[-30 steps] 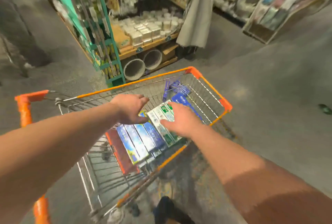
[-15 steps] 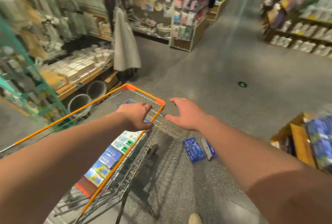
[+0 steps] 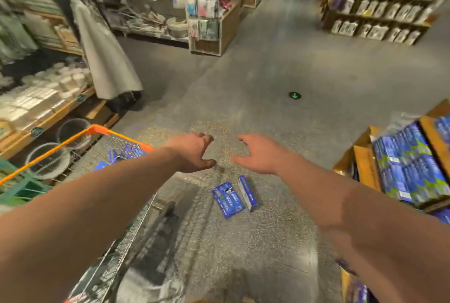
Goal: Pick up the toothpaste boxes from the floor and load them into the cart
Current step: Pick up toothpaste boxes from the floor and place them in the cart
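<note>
Two blue toothpaste boxes lie side by side on the grey floor: a flat one [image 3: 227, 199] and a narrower one on its edge [image 3: 248, 192] just to its right. My left hand [image 3: 193, 153] and my right hand [image 3: 260, 154] hover above and beyond them, both empty with fingers spread and loosely curved. The wire cart with an orange rim [image 3: 97, 130] stands at the left, with blue boxes [image 3: 127, 152] visible inside; my left forearm crosses over its corner.
A wooden display [image 3: 365, 169] stacked with blue and green boxes stands at the right. Shelves of white goods [image 3: 36, 98] and round bins line the left. A folded grey umbrella [image 3: 107, 66] leans there. A green floor sticker [image 3: 294, 95] lies farther down the aisle.
Both hands left the cart, where the right hand had set down green-white boxes, and swung right over the floor. The view turned right; the two blue boxes came into sight.
</note>
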